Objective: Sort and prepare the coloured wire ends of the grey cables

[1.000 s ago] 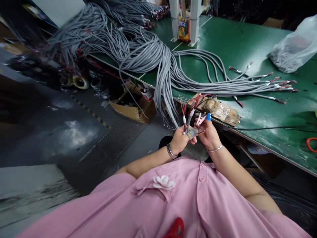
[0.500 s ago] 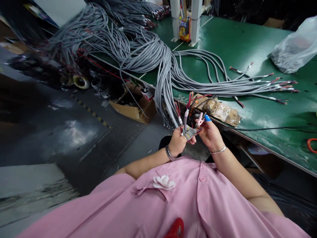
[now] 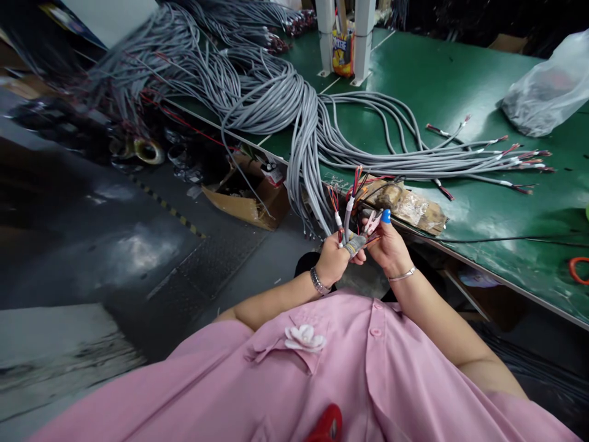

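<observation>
My left hand (image 3: 334, 261), with a grey knitted cover on the thumb, is closed around several grey cables (image 3: 346, 222). Their stripped ends point up, with red, blue and dark wires (image 3: 357, 179) fanned out above white sleeves. Close beside it, my right hand (image 3: 390, 248) wears a blue finger cover on the thumb. Its fingers pinch a small pale pink piece (image 3: 372, 222), too small to name for certain, against wire ends near my left thumb. My fingers partly hide the contact between piece and wires.
A large bundle of grey cables (image 3: 271, 101) droops over the front edge of the green table (image 3: 432, 73). Taped cardboard (image 3: 409, 205) lies at that edge. A plastic bag (image 3: 547, 92) stands at the right, near an orange ring-shaped handle (image 3: 578, 270). Below sits an open carton (image 3: 243, 199).
The pink piece has tilted and shifted slightly down, nearer my left thumb. Both hands have moved only a little, and my left hand keeps its hold on the cables.
</observation>
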Demonstrator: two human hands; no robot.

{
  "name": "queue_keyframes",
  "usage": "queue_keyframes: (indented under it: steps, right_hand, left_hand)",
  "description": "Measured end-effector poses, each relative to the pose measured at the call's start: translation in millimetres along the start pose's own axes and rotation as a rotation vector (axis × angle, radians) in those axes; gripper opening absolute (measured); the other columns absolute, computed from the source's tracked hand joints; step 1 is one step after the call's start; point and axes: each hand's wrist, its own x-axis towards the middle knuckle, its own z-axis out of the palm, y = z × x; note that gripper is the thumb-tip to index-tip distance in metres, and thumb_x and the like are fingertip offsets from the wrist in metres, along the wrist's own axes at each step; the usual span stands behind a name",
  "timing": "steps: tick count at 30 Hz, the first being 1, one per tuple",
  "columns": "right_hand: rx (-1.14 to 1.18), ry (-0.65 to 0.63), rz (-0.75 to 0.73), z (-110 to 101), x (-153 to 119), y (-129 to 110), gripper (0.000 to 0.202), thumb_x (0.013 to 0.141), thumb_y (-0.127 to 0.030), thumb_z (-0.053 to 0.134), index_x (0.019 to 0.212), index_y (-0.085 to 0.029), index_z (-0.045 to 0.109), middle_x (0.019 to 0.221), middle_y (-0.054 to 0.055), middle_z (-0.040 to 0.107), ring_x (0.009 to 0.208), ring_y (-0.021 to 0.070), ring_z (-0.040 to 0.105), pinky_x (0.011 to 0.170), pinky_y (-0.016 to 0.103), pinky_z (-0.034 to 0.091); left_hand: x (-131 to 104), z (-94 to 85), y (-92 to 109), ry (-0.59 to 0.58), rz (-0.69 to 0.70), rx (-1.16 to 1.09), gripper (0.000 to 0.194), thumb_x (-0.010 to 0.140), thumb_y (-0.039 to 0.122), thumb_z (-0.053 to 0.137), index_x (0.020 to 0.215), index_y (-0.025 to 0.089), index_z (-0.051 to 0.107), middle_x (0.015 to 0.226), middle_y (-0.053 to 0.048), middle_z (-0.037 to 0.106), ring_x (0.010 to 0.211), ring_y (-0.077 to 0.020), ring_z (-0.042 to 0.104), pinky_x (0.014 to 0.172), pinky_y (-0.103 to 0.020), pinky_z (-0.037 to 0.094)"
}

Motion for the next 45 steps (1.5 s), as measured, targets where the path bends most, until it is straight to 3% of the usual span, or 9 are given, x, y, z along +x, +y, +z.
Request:
queue_keyframes:
  steps: [6,11,15,19,25,28,34,40,45]
  right_hand:
    - [0.055,0.024,-0.019,2.2,-4.4,1.2,0.044,0.073,-0.065,0.069,0.077,-0.021,0.064,0.074,0.0,0.07,0.059,0.0125,0.058,0.057,0.026,0.05]
    - [-0.055,-0.123,0.035,-8.8,-19.7,0.5,0.06,0.071,-0.079,0.055,0.087,-0.022,0.067,0.085,0.002,0.069,0.064,0.0133,0.059,0.062,0.028,0.05]
    - [-0.252,-0.255,0.01,-12.7,-39.6,6.7,0.042,0.07,-0.06,0.074,0.087,-0.022,0.067,0.072,0.0,0.065,0.062,0.0134,0.056,0.061,0.027,0.046]
    - [-0.407,-0.15,-0.157,-6.4,-52.5,9.3,0.019,0.075,-0.037,0.077,0.079,-0.022,0.067,0.063,-0.003,0.061,0.057,0.011,0.051,0.056,0.025,0.039]
    - [-0.56,-0.189,-0.192,-4.8,-51.9,-1.7,0.019,0.076,-0.038,0.076,0.078,-0.021,0.07,0.066,-0.001,0.065,0.058,0.0118,0.053,0.056,0.026,0.042]
    - [-0.596,-0.229,-0.183,-3.4,-52.6,-3.3,0.02,0.077,-0.04,0.075,0.077,-0.02,0.07,0.069,0.0,0.067,0.059,0.0129,0.055,0.058,0.027,0.045]
    - [-0.609,-0.148,-0.212,1.5,-55.9,-1.5,0.019,0.076,-0.039,0.075,0.071,-0.021,0.071,0.063,0.0,0.066,0.058,0.0133,0.053,0.057,0.028,0.046]
    - [-0.666,-0.003,-0.278,-8.9,-53.2,6.1,0.019,0.073,-0.039,0.077,0.074,-0.021,0.073,0.067,-0.001,0.065,0.059,0.0115,0.05,0.056,0.026,0.041]
    - [-0.635,0.008,-0.283,-8.6,-52.8,9.4,0.019,0.074,-0.038,0.077,0.074,-0.021,0.071,0.068,-0.001,0.064,0.061,0.0115,0.05,0.057,0.025,0.041]
  left_hand:
    - [-2.0,-2.4,1.0,-0.009,-0.008,0.027,0.039,0.073,0.05,0.073,0.072,0.015,0.057,0.054,0.0,0.063,0.044,-0.0107,0.057,0.046,-0.023,0.05]
    - [-9.3,-9.8,1.6,-0.011,0.007,0.076,0.039,0.074,0.051,0.071,0.07,0.014,0.059,0.057,-0.002,0.065,0.047,-0.0114,0.059,0.048,-0.024,0.052]
    - [-13.5,-15.6,-2.4,-0.02,0.033,0.138,0.04,0.077,0.052,0.068,0.069,0.014,0.06,0.058,-0.003,0.066,0.05,-0.0126,0.061,0.051,-0.025,0.053]
    - [-13.4,-17.9,-2.2,-0.057,0.041,0.189,0.039,0.077,0.051,0.069,0.07,0.013,0.061,0.059,-0.004,0.066,0.052,-0.013,0.062,0.054,-0.025,0.054]
    - [-7.0,-27.9,9.0,-0.302,-0.029,0.245,0.038,0.077,0.048,0.071,0.068,0.011,0.064,0.06,-0.007,0.068,0.053,-0.0129,0.063,0.054,-0.023,0.053]
    - [-5.7,-32.8,10.0,-0.361,-0.079,0.259,0.037,0.072,0.046,0.075,0.067,0.012,0.064,0.06,-0.007,0.068,0.052,-0.0135,0.063,0.054,-0.024,0.054]
    - [-9.6,-28.7,5.4,-0.215,-0.063,0.203,0.037,0.072,0.046,0.076,0.069,0.012,0.062,0.058,-0.005,0.067,0.049,-0.0129,0.062,0.051,-0.024,0.052]
    - [-10.2,-26.1,-3.4,-0.103,-0.016,0.131,0.037,0.074,0.049,0.073,0.073,0.012,0.064,0.062,-0.005,0.068,0.052,-0.0136,0.064,0.052,-0.024,0.053]
    - [-9.6,-26.2,-7.1,-0.04,-0.001,0.111,0.039,0.075,0.051,0.071,0.071,0.013,0.064,0.061,-0.006,0.069,0.052,-0.0141,0.064,0.051,-0.024,0.052]
